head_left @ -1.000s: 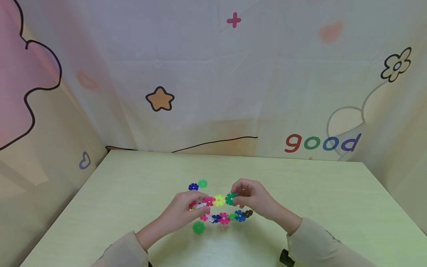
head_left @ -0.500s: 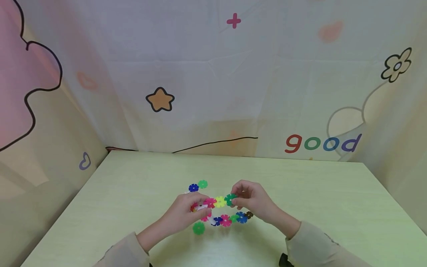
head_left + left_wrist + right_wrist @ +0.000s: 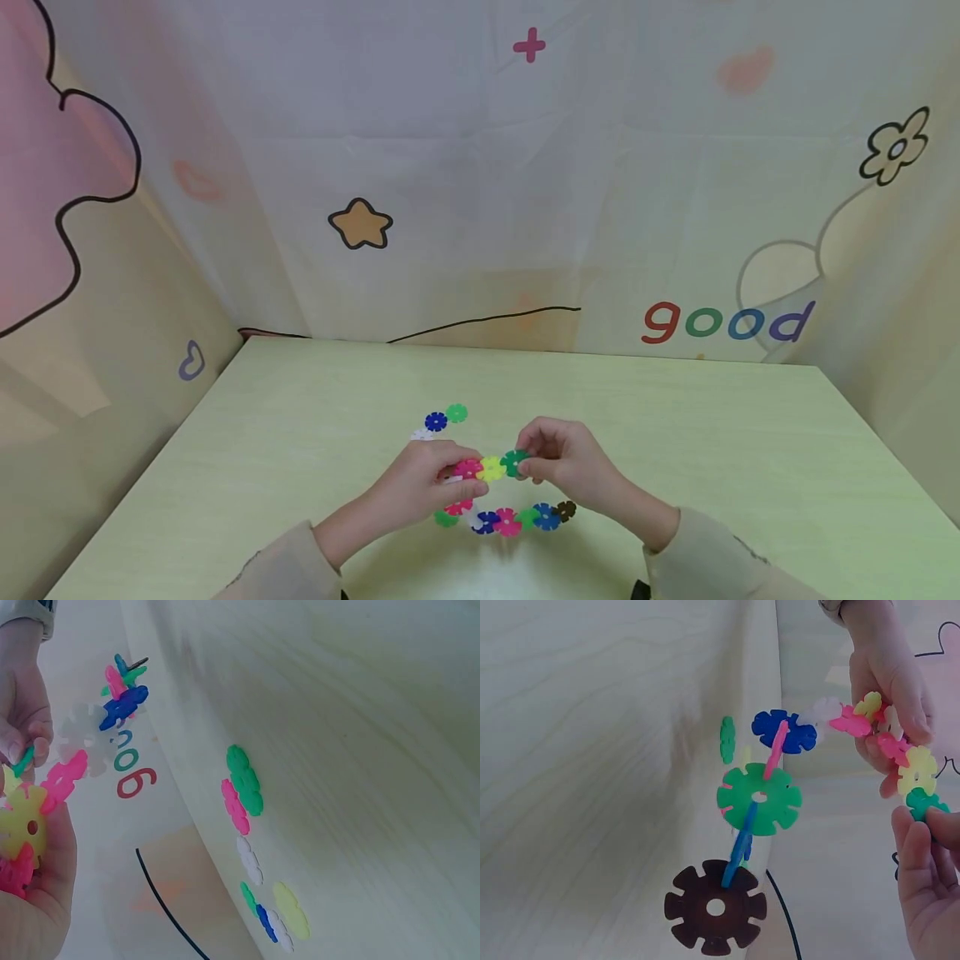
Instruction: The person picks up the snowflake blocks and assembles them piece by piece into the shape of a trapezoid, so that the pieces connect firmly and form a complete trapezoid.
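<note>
"How many hands hold something?"
"Two. The right grip [image 3: 566, 457] pinches one dark green disc [image 3: 514, 463]; the left grip [image 3: 429, 481] is curled round one chain [image 3: 468, 470] of flower-shaped discs."
"Between the grips?"
"One yellow disc [image 3: 491, 468]."
"Below them?"
"Seven linked discs [image 3: 507, 522], ending in one brown disc [image 3: 567, 510]."
"Beyond the left grip?"
"Three on the desk [image 3: 315, 417]: one white disc [image 3: 422, 435], one blue disc [image 3: 436, 422], one light green disc [image 3: 457, 413]."

A printed cloth backdrop [image 3: 450, 100] is hanging behind the pale worktop [image 3: 690, 442], displaying an orange star [image 3: 360, 223], pink plus sign [image 3: 529, 45] and "good" lettering [image 3: 731, 323].
</note>
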A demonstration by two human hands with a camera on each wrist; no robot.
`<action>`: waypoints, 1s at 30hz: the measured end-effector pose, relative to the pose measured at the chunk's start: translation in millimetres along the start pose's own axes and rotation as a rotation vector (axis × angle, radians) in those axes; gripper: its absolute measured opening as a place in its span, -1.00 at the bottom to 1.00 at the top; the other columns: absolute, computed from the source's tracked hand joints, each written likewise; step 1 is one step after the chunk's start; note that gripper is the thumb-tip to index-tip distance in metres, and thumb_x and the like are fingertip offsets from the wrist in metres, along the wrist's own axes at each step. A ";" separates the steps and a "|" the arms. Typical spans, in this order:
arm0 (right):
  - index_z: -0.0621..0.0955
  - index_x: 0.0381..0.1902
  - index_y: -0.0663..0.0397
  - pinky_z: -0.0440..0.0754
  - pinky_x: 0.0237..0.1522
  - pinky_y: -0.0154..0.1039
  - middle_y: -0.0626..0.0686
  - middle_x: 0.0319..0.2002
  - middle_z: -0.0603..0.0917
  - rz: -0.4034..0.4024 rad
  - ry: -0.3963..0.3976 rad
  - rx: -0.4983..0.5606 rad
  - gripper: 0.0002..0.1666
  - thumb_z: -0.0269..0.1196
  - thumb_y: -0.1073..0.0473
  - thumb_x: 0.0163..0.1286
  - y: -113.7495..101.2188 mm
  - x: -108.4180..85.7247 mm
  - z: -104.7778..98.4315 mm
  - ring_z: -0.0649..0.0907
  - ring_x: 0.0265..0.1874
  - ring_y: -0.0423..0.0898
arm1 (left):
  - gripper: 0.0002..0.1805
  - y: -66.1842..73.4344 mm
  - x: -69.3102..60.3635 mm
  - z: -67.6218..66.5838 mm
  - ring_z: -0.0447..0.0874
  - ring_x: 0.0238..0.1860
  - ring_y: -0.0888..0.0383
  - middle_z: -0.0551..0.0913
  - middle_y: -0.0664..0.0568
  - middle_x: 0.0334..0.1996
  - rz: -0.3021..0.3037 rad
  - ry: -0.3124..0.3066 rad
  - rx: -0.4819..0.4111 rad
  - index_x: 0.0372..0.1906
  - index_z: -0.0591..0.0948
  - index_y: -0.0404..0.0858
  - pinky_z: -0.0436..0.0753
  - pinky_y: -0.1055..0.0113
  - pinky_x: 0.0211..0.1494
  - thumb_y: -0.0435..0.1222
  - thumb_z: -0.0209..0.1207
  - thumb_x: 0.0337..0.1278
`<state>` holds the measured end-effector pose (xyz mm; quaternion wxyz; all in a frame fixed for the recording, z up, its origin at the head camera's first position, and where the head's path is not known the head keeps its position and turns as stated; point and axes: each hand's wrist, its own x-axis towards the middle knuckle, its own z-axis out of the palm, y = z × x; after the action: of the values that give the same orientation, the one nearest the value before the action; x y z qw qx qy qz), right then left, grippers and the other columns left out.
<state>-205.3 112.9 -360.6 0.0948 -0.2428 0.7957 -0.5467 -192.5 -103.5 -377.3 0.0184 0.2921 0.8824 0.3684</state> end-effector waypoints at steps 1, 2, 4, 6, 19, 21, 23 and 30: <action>0.52 -0.37 0.32 0.58 -0.45 -0.39 0.24 -0.45 0.59 0.001 0.001 0.000 -0.87 0.23 0.42 0.08 -0.4 -0.9 0.5 0.60 -0.56 -0.16 | -0.65 0.1 -0.2 0.3 0.35 -0.53 0.35 0.52 0.25 -0.56 0.008 0.004 0.005 -0.22 0.64 -0.14 0.40 0.53 -0.50 0.00 0.17 -0.05; 0.52 -0.37 0.32 0.58 -0.45 -0.39 0.24 -0.45 0.59 0.003 0.001 -0.001 -0.87 0.23 0.41 0.08 -0.7 -1.8 0.9 0.59 -0.56 -0.16 | -0.65 0.1 -0.5 0.7 0.35 -0.54 0.35 0.52 0.25 -0.56 0.018 0.009 0.008 -0.23 0.64 -0.13 0.40 0.54 -0.50 0.00 0.17 -0.04; 0.52 -0.37 0.33 0.58 -0.46 -0.39 0.24 -0.46 0.59 0.005 0.002 -0.003 -0.87 0.23 0.42 0.08 -1.0 -3.3 1.6 0.59 -0.57 -0.19 | -0.67 0.2 -1.0 1.5 0.34 -0.55 0.37 0.51 0.25 -0.58 0.035 0.017 0.016 -0.25 0.65 -0.13 0.40 0.54 -0.50 0.00 0.16 -0.03; 0.53 -0.38 0.34 0.58 -0.46 -0.39 0.23 -0.47 0.59 0.007 0.002 -0.007 -0.88 0.23 0.43 0.07 -0.9 -4.6 2.1 0.58 -0.58 -0.19 | -0.68 0.8 -1.7 2.4 0.34 -0.56 0.38 0.51 0.25 -0.59 0.050 0.023 0.018 -0.27 0.65 -0.13 0.41 0.55 -0.50 0.00 0.16 -0.03; 0.54 -0.43 0.38 0.57 -0.52 -0.38 0.24 -0.53 0.57 -0.010 -0.005 0.020 -0.92 0.20 0.48 0.05 1.4 -9.2 9.0 0.54 -0.64 -0.24 | -0.65 8.0 -5.8 3.2 0.37 -0.55 0.41 0.56 0.22 -0.57 0.047 0.001 0.066 -0.27 0.66 -0.19 0.44 0.57 -0.50 -0.03 0.21 -0.09; 0.53 -0.43 0.37 0.56 -0.51 -0.39 0.23 -0.53 0.57 -0.023 -0.015 0.002 -0.92 0.19 0.48 0.05 1.7 -8.4 8.4 0.52 -0.63 -0.27 | -0.66 7.9 -5.2 2.6 0.37 -0.56 0.41 0.56 0.21 -0.57 0.045 -0.011 0.069 -0.27 0.65 -0.20 0.44 0.57 -0.51 -0.04 0.21 -0.08; 0.53 -0.42 0.35 0.56 -0.49 -0.40 0.22 -0.51 0.58 -0.034 -0.025 -0.015 -0.92 0.19 0.47 0.07 2.2 -7.1 7.5 0.52 -0.61 -0.27 | -0.66 7.3 -3.9 1.7 0.36 -0.57 0.41 0.57 0.22 -0.55 0.034 -0.032 0.071 -0.24 0.64 -0.19 0.43 0.57 -0.51 -0.04 0.20 -0.05; 0.54 -0.38 0.26 0.57 -0.39 -0.41 0.17 -0.44 0.59 -0.054 -0.037 -0.057 -0.91 0.22 0.40 0.09 4.7 -0.3 6.0 0.54 -0.53 -0.19 | -0.51 6.3 -0.8 -1.4 0.17 -0.70 0.38 0.33 0.28 -0.74 -0.005 -0.121 0.114 0.05 0.50 -0.15 0.31 0.56 -0.54 -0.03 0.16 -0.01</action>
<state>-203.8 109.5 -367.3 0.0876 -0.2769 0.8023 -0.5215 -189.0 -101.3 -372.3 0.0558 0.3120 0.9000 0.2991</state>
